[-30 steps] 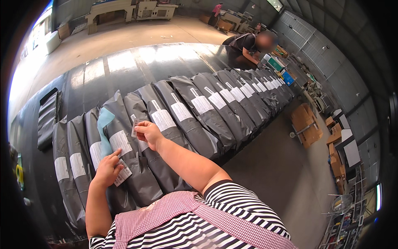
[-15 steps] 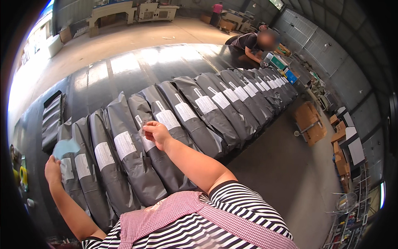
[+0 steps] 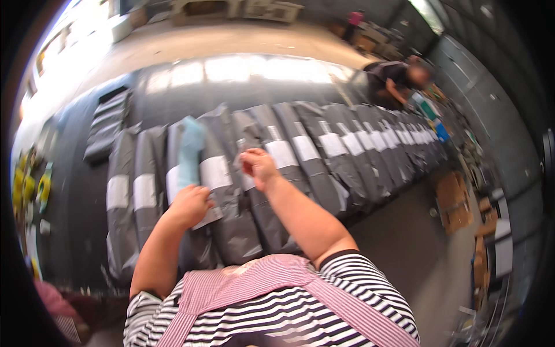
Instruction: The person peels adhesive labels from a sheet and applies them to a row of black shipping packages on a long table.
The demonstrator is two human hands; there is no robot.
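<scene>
A long row of grey plastic mailing bags [image 3: 222, 211] with white labels lies side by side on the dark table. My left hand [image 3: 189, 207] is closed on a light blue label strip [image 3: 191, 147], which stands up blurred from the fingers over the third bag from the left. A white label corner [image 3: 211, 218] shows below that hand. Further right, my right hand [image 3: 260, 168] pinches a small, pale label [image 3: 241, 144] above the fifth bag, close to the bag's own white label.
Folded grey bags [image 3: 108, 124] lie on the table at the far left. Tape rolls [image 3: 43, 191] are at the left edge. A person [image 3: 396, 81] leans over the table's far right end. A cardboard box [image 3: 454, 202] stands on the floor at right. Pink cloth [image 3: 55, 303] shows at lower left.
My left hand has moved right with the blue strip, from the leftmost bags toward my right hand. The view has swung left. My right hand still pinches the small label.
</scene>
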